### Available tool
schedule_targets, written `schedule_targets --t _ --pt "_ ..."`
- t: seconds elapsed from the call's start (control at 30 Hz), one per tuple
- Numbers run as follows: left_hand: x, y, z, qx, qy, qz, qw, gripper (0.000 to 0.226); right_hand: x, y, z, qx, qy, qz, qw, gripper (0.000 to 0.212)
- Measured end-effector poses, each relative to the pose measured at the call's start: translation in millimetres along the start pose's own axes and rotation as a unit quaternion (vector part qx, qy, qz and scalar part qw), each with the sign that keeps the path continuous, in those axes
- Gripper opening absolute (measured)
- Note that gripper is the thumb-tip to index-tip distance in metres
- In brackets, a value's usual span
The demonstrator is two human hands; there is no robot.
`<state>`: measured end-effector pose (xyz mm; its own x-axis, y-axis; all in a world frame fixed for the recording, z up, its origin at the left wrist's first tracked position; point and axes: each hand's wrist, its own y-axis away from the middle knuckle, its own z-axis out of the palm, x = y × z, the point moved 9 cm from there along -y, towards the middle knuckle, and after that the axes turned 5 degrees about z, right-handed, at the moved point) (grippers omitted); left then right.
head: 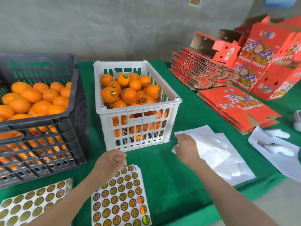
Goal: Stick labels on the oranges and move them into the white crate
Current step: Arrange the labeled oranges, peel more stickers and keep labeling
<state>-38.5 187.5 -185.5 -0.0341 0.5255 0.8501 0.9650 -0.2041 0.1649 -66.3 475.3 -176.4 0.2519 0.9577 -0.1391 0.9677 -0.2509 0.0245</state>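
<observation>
Label sheets nearest, with the job perhaps half done.
Left, the black crate (71, 88) is heaped with bare oranges (32, 98). The left hand (112, 160) curls its fingers at the label sheet's (120, 201) top edge – whether pinching a label, I cannot tell. The white crate (138, 110) brims with labelled oranges (112, 93) – the right hand (187, 147) hangs loose-fingered, holding nothing.
</observation>
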Motion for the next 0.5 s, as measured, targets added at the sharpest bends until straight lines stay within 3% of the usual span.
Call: schedule_targets --t 0.1,0.23,0.37,0.5 --pt "-15.9 3.2 -15.9 0.025 0.034 -0.021 0.999 0.026 -83.9 35.9 28.7 -0.064 -0.104 -0.129 0.984 0.041" --pt "-45.9 9.5 -39.1 0.074 0.052 -0.061 0.994 0.033 -172.4 70.5 84.7 -0.207 -0.059 -0.237 0.947 0.042" --pt "-71.6 19.4 -57.9 0.097 0.031 -0.088 0.991 0.033 -203.2 70.5 111.6 -0.244 0.054 -0.267 0.931 0.063" --pt "-94.1 31.0 -65.2 0.082 0.002 -0.115 0.99 0.028 -204.5 63.3 119.1 -0.278 0.026 -0.266 0.922 0.07"
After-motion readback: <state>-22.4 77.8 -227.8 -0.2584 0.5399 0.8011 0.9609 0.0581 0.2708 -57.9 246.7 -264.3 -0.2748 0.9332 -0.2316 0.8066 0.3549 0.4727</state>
